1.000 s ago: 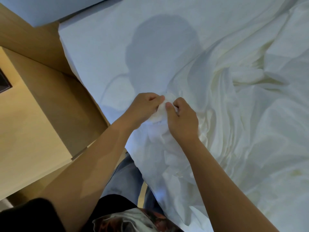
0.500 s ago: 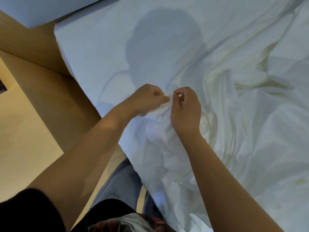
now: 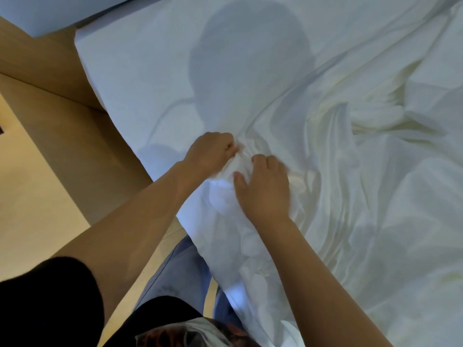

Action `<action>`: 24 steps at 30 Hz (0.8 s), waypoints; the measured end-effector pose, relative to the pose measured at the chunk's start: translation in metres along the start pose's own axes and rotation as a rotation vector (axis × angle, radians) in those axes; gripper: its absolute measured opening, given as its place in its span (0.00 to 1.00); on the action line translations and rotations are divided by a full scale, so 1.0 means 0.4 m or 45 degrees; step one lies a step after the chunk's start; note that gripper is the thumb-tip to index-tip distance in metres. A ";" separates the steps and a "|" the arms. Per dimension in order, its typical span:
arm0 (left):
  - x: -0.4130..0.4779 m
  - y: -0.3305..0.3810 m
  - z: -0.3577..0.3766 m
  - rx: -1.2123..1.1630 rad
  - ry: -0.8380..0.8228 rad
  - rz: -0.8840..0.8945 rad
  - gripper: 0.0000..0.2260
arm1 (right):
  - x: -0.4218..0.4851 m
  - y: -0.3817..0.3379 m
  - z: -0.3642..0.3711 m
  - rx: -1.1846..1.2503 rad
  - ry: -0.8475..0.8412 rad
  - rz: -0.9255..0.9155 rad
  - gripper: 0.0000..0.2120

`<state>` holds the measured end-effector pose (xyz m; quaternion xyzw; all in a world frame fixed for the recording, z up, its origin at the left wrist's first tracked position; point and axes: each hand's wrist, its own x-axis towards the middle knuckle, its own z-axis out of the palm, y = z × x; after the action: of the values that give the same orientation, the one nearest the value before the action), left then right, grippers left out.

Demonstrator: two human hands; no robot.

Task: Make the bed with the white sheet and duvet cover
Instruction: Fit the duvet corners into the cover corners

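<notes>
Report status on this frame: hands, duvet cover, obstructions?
Left hand grips a bunched fold of the duvet cover; right hand clutches the same bunch. Cover crumpled over the white sheet, not spread. No obstruction seen.

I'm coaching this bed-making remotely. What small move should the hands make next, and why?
Probably draw the hands apart to spread the bunch. The left hand and right hand both grip one gathered wad of white fabric near the edge of the bed, and the rest of it lies crumpled.

Wht sheet [image 3: 140,78], duvet cover [image 3: 375,196]; blue jeans [image 3: 180,276]; blk sleeve [image 3: 50,296].
</notes>
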<state>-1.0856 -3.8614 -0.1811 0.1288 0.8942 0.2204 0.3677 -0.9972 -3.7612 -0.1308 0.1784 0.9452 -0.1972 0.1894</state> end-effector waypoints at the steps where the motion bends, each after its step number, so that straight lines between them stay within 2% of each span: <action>1: -0.013 0.000 0.003 0.022 0.004 -0.031 0.14 | -0.011 0.001 0.008 -0.022 0.009 -0.004 0.15; 4: -0.049 0.027 0.009 -0.131 -0.143 -0.203 0.20 | -0.028 0.004 0.034 -0.037 0.123 -0.016 0.15; 8: -0.079 0.071 0.032 -0.780 -0.387 -0.468 0.20 | -0.032 0.014 0.037 0.038 0.202 -0.062 0.14; 11: -0.093 0.104 0.046 -1.012 -0.316 -0.451 0.18 | -0.050 0.040 0.024 -0.105 0.346 -0.042 0.18; 15: -0.110 0.122 0.031 -1.215 -0.189 -0.515 0.11 | -0.099 0.063 -0.008 -0.170 0.467 0.182 0.28; 17: -0.120 0.128 0.031 -1.229 -0.181 -0.487 0.10 | -0.119 0.052 -0.032 -0.180 0.414 0.245 0.30; 19: -0.133 0.130 0.024 -1.206 -0.143 -0.452 0.10 | -0.121 0.045 -0.059 -0.141 0.185 0.335 0.31; 21: -0.143 0.125 0.003 -1.149 -0.064 -0.402 0.12 | -0.122 0.055 -0.091 0.026 -0.023 0.396 0.30; 24: -0.161 0.120 -0.056 -1.001 0.053 -0.299 0.16 | -0.148 0.077 -0.164 0.228 0.021 0.435 0.27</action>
<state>-1.0535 -3.8516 -0.1049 -0.1288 0.7579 0.5044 0.3933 -0.9521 -3.7212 -0.0589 0.3539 0.8814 -0.2440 0.1959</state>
